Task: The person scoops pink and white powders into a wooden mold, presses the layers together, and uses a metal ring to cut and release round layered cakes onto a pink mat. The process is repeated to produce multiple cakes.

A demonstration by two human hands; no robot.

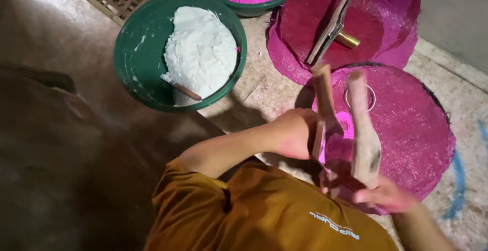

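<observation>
Two hands [292,134] [384,195], each clenched round a wooden paddle [323,108] [363,129] above the pink disc [412,124].

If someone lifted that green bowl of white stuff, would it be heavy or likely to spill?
Probably heavy: the white paste is heaped high in the green bowl. It looks thick, so it likely wouldn't slosh. The small stick lying in it might slide.

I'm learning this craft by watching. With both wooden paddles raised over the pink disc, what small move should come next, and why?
Probably bring the left hand and right hand down so the two wooden paddles meet the small bright pink mound on the pink disc: both paddles are held above it, apart.
</observation>
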